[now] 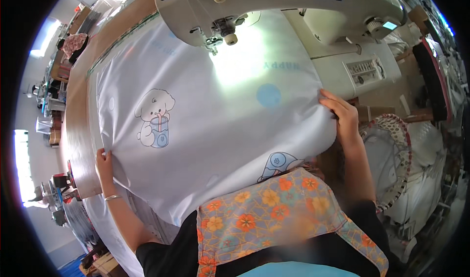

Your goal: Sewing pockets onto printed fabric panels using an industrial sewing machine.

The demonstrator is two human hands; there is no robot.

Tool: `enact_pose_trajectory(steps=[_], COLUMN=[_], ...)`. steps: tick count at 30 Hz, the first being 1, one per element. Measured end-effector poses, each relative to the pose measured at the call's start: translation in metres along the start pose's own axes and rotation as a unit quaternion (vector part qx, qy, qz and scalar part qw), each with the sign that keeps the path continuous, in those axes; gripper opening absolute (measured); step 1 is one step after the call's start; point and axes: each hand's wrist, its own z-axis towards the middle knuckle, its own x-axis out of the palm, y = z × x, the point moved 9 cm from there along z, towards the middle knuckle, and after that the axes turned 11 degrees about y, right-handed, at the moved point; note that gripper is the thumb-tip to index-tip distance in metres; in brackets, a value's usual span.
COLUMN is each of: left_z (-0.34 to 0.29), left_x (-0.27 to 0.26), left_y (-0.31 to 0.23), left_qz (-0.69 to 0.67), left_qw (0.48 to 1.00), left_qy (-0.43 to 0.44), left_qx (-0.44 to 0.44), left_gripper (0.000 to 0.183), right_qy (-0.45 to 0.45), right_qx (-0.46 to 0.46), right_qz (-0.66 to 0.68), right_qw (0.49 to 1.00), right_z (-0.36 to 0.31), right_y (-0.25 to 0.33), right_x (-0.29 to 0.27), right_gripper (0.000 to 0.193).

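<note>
A large white fabric piece [210, 125] printed with cartoon puppies and blue dots lies spread over the sewing table, its near edge hanging toward my floral apron. My left hand [104, 165], with a bracelet at the wrist, pinches the cloth's left edge. At the right edge, my right hand [341, 111] grips the same cloth, thumb hidden beneath it. Between the hands the fabric is fairly taut, with small creases by the left fingers. The sewing machine [274, 2] reaches over the far part of the cloth, its needle area [214, 44] above the fabric beside a bright lamp glow.
A wooden table edge [78, 125] runs along the left. At the right of the machine bed sits a control panel [363, 72]. Piled pale fabric with a red-dotted trim [409, 149] stands to my right. Other machines and boxes [56, 130] line the far left.
</note>
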Motion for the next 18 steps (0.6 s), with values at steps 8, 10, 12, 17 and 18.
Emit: enact_pose_trajectory(steps=[8,10,12,17,18], left_z=[-0.021,-0.039,-0.059,-0.155,-0.167], left_x=[-0.011,-0.005,0.021,0.102,0.117], left_y=[-0.045,-0.112,-0.195,-0.398,-0.418], left_qz=[0.169,0.151,0.039,0.111,0.098], left_qw=[0.983,0.985,0.981,0.866,0.862], left_qy=[-0.041,-0.061,-0.037,0.005,0.052], left_qx=[-0.051,0.064,0.185,0.488,0.494], left_gripper=[0.043,0.051,0.05,0.055,0.055], right_qy=[-0.056,-0.095,-0.124,0.106,0.09], right_qx=[-0.012,-0.01,0.273,0.297,0.317], right_qz=[-0.029,-0.055,0.339,0.435,0.443], right_qw=[0.998,0.994,0.892,0.843,0.834], right_z=[-0.011,-0.023,-0.067,-0.125,-0.137], right_y=[-0.003,0.002,-0.052,-0.028,-0.034], right_x=[-0.014,-0.018,-0.003,0.068,0.067], right_gripper=[0.022,0.02,0.022,0.034,0.03])
